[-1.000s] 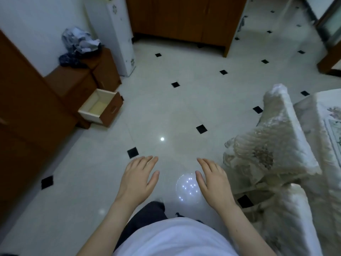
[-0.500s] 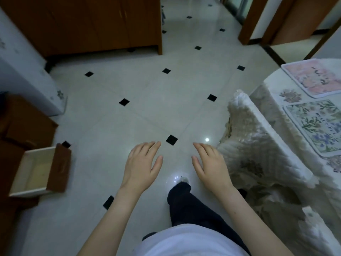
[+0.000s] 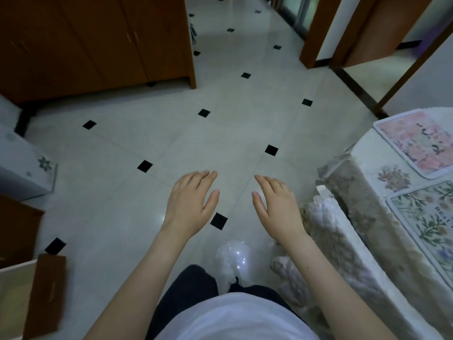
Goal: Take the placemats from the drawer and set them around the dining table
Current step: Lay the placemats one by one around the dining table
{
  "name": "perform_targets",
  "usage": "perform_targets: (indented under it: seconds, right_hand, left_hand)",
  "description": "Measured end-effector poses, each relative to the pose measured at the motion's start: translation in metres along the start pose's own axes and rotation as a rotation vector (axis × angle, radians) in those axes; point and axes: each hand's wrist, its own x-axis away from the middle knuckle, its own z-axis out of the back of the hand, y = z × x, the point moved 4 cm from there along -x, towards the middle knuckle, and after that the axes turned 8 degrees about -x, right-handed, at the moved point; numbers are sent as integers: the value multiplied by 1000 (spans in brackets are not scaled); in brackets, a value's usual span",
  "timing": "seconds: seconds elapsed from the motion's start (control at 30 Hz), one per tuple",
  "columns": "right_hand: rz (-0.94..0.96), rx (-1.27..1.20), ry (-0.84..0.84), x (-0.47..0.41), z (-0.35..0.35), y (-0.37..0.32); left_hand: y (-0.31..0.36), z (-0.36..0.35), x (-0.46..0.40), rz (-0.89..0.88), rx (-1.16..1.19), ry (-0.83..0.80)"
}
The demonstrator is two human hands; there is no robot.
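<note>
Our left hand (image 3: 190, 204) and right hand (image 3: 278, 208) hang palm-down over the tiled floor (image 3: 152, 133), fingers straight and relaxed, nothing in either. Two placemats lie on the table (image 3: 367, 153) at right: a pink mat (image 3: 414, 141) on the far side, a green floral mat (image 3: 431, 222) nearer us, edges close but apart. The drawer (image 3: 31, 298) stands pulled out at lower left. A covered chair (image 3: 343, 244) sits against the table.

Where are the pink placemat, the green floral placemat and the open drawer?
pink placemat (image 3: 416, 141), head view, middle of its printed face.
green floral placemat (image 3: 427, 217), head view, on the flower print left of the lettering.
open drawer (image 3: 47, 293), head view, on its brown front panel.
</note>
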Motion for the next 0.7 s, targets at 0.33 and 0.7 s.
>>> perform_targets:
  seconds: [0.33, 0.7]
  right_hand:
    - [-209, -2, 61, -149, -42, 29]
    - [-486, 12, 396, -287, 15, 54]
  left_hand:
    - [-65, -47, -175, -166, 111, -88]
    - [-25, -19, -415, -579, 198, -58]
